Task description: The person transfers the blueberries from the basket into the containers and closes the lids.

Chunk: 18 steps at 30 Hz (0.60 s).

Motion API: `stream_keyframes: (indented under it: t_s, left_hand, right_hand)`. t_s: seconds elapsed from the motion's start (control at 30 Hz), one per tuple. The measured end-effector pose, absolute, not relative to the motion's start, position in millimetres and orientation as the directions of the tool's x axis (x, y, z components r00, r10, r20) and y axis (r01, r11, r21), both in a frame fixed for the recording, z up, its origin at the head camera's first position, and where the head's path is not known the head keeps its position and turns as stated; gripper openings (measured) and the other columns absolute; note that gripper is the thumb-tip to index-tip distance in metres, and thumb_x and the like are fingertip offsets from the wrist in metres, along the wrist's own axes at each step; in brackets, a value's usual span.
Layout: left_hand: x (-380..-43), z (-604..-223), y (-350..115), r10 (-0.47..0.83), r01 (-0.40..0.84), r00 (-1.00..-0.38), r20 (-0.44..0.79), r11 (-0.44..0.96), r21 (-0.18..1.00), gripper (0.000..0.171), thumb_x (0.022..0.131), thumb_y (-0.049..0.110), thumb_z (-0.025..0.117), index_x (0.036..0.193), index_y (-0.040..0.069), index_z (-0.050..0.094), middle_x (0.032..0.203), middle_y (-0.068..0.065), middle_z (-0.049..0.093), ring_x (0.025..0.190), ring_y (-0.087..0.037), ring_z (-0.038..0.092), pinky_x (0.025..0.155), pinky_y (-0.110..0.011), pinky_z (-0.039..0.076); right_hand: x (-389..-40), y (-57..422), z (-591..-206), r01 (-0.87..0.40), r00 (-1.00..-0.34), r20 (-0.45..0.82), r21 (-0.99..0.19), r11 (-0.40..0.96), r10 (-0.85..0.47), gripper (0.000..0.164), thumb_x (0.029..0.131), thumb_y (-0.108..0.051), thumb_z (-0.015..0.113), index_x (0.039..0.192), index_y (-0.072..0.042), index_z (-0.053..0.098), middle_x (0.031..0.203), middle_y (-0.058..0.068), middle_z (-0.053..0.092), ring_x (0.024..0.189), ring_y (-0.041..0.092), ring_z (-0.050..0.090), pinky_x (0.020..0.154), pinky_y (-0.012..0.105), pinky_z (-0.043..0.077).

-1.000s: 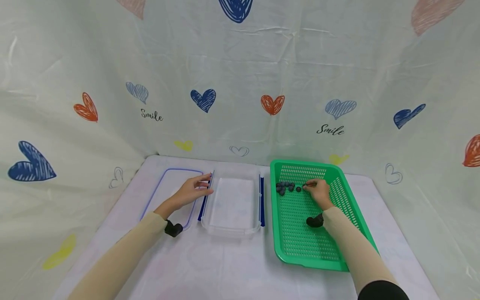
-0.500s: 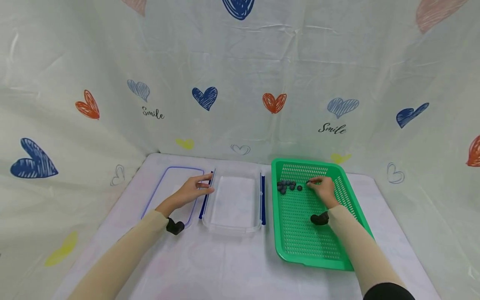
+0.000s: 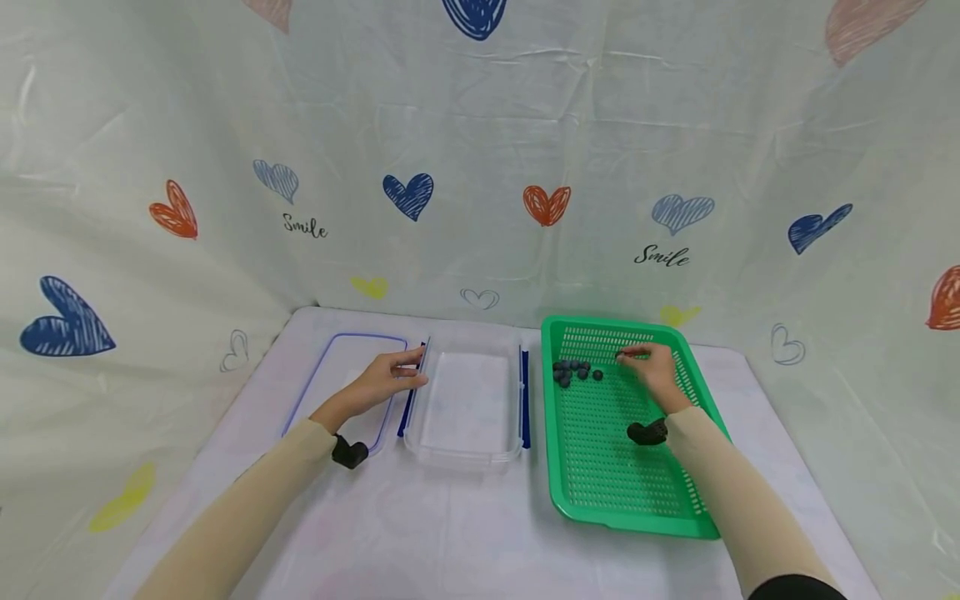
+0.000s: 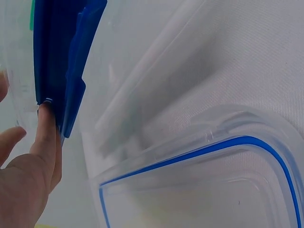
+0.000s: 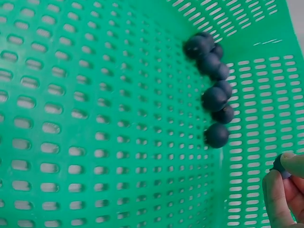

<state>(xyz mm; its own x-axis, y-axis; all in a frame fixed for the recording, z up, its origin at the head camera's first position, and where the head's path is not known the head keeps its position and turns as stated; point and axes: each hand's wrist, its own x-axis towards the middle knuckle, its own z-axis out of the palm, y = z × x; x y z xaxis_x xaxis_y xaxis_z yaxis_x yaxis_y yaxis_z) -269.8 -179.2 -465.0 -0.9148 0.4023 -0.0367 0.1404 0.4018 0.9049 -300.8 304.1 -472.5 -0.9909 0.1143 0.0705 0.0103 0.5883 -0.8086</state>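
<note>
In the head view my right hand [image 3: 654, 368] is raised over the far right part of a green plastic basket [image 3: 557, 492]. Its thumb and fingertips pinch one blueberry [image 5: 280, 164], seen closely in the right wrist view. Several more blueberries [image 5: 214, 99] lie in a row on the basket floor along the wall. My left hand [image 3: 378, 385] rests at the left side of a clear plastic food container [image 3: 465, 458], its fingers fairly straight. In the left wrist view one fingertip touches the blue side latch [image 4: 57, 52], which hangs down unfastened.
Left of the container, partly beneath my left forearm and hand, lies its clear lid [image 3: 330, 367] with a blue seal. A second blue latch [image 3: 526, 400] sits on the container's right side, next to the basket. A white cloth [image 3: 420, 533] covers the table; a heart-printed curtain [image 3: 480, 125] hangs behind.
My right hand has lifted slightly and shifted right and away from the row of blueberries, the pinched blueberry with it. The left hand stays on the container's side.
</note>
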Motion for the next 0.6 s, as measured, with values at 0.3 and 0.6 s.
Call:
stream_keyframes:
  t_s: [0.3,0.6]
  left_hand:
    - [-270,-464,-180,0.400,0.105,-0.914,-0.064,0.385,0.917,0.068,0.096,0.015,0.069,0.152,-0.004,0.034,0.151,-0.029,0.037,0.133,-0.045,0.045,0.106,-0.051,0.040]
    - [-270,-463,-181,0.384,0.077,-0.920,-0.085,0.388,0.918,0.069,0.096,0.017,0.069,0.153,-0.002,0.034,0.149,-0.030,0.040,0.132,-0.043,0.046,0.106,-0.050,0.041]
  right_hand:
    - [-294,298,-460,0.019,-0.994,0.041,-0.853,0.521,0.103,0.033,0.096,-0.011,0.068,0.122,0.010,0.064,0.124,0.029,0.058,0.119,0.042,0.050,0.096,0.055,0.047]
    - [-287,289,-444,0.033,-0.996,0.006,-0.893,0.449,0.084,0.037,0.096,-0.012,0.069,0.127,0.008,0.062,0.134,0.025,0.052,0.124,0.039,0.048,0.102,0.056,0.043]
